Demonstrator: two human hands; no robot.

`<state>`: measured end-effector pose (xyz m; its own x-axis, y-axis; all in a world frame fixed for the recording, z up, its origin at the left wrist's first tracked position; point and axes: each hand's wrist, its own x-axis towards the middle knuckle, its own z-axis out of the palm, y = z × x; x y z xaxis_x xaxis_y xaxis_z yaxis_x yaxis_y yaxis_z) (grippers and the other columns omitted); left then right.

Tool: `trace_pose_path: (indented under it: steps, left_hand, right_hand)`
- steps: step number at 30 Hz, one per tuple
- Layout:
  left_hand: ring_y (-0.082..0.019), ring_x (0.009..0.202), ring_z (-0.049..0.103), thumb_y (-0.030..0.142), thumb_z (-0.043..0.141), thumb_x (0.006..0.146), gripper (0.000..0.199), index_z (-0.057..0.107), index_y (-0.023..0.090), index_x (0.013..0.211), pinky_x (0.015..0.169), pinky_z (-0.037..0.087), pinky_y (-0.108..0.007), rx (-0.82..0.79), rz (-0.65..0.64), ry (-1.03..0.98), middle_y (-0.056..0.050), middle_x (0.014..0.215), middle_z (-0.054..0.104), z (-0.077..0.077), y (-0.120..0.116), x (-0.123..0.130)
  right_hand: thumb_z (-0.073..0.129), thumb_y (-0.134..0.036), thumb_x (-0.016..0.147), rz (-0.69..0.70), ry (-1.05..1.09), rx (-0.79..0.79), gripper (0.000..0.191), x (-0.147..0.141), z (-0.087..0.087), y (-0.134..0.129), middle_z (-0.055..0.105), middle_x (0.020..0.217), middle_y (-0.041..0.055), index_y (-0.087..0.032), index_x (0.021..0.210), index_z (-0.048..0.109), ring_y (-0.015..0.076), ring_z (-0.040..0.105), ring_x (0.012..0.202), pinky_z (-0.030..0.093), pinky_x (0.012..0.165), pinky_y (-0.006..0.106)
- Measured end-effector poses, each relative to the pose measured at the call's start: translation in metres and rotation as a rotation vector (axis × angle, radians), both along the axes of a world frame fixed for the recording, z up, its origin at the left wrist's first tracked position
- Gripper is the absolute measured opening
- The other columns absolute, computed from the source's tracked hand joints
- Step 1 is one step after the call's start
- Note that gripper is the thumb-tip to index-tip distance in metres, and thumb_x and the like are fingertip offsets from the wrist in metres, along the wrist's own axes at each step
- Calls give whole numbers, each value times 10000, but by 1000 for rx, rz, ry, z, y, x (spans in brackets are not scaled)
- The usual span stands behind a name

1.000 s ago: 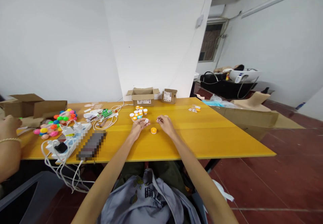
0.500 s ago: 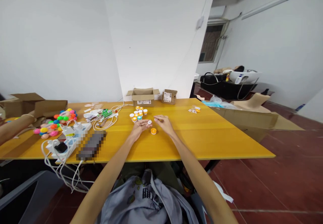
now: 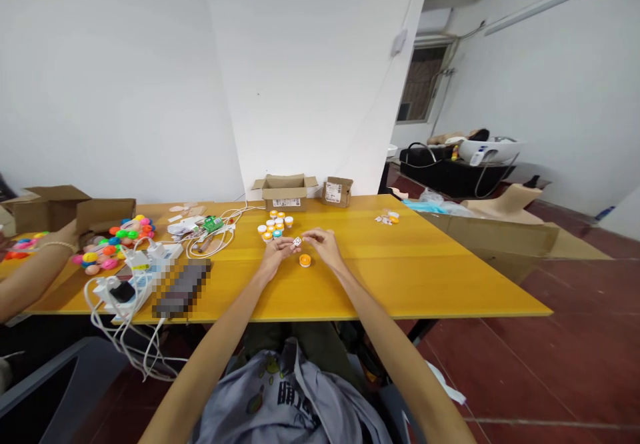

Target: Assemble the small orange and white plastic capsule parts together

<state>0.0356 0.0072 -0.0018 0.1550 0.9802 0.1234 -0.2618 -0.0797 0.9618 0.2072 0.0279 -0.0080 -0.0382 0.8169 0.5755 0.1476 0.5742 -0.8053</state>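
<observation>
Between the thumb and fingers of my left hand (image 3: 277,252) is a small white piece with dark spots (image 3: 297,241). My right hand (image 3: 324,244) has its thumb and fingertips pinched together close against the right edge of that piece. Anything between those fingertips is too small to make out. Just below both hands, an orange round lid-like container (image 3: 305,260) rests on the yellow table (image 3: 390,277). A cluster of small white tubs with orange lids (image 3: 273,215) stands behind my left hand, and one blue-topped tub (image 3: 277,234) is among them.
Open cardboard box (image 3: 284,191) and smaller box (image 3: 337,192) stand by the wall. Small bits and a tub (image 3: 394,217) lie to the right. Leftward are a power strip (image 3: 150,267), cables, a dark blurred-out object (image 3: 183,289), colourful balls (image 3: 131,231) and another person's arm (image 3: 43,271).
My right hand has moved left, bringing its fingertips to the spotted piece. The other person's arm has shifted right, toward the colourful balls. The view has turned slightly.
</observation>
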Motion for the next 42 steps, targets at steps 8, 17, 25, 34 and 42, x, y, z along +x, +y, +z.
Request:
trace_pose_path:
  steps: [8, 17, 25, 34, 42]
  left_hand:
    - [-271, 888, 741, 214, 904, 540, 304, 698, 159, 758, 918, 555, -407, 9, 18, -2, -86, 800, 770, 2, -3, 2]
    - [-259, 878, 740, 215, 909, 524, 320, 692, 159, 753, 905, 557, -392, 10, 16, 1, -79, 791, 767, 3, -3, 2]
    - [-265, 889, 738, 219, 894, 540, 292, 693, 163, 743, 893, 560, -389, 30, 14, 4, -81, 793, 767, 0, -2, 1]
    - [-249, 862, 738, 291, 887, 580, 283, 719, 166, 770, 885, 564, -375, 56, 25, 29, -78, 774, 764, 0, -3, 1]
    - [-236, 813, 735, 302, 883, 593, 279, 736, 162, 783, 871, 568, -369, 62, 56, 52, -69, 741, 758, 3, -5, 2]
  right_hand:
    - [673, -302, 733, 53, 37, -31, 103, -14, -1, -3, 731, 766, 37, -218, 739, 730, 196, 680, 724, 558, 689, 320]
    - [621, -262, 792, -58, -129, 70, 119, -13, 7, -13, 696, 751, 17, -229, 724, 713, 176, 640, 738, 520, 693, 299]
    - [599, -247, 815, -93, -169, 87, 126, -15, 5, -13, 684, 757, 16, -224, 737, 695, 174, 624, 731, 508, 696, 297]
    - [598, -218, 819, -122, -201, 114, 93, -20, 4, -16, 654, 782, 18, -226, 745, 654, 176, 619, 749, 518, 695, 296]
    - [608, -204, 824, -121, -244, 109, 53, -20, 5, -19, 685, 810, 17, -218, 799, 653, 173, 645, 770, 520, 737, 302]
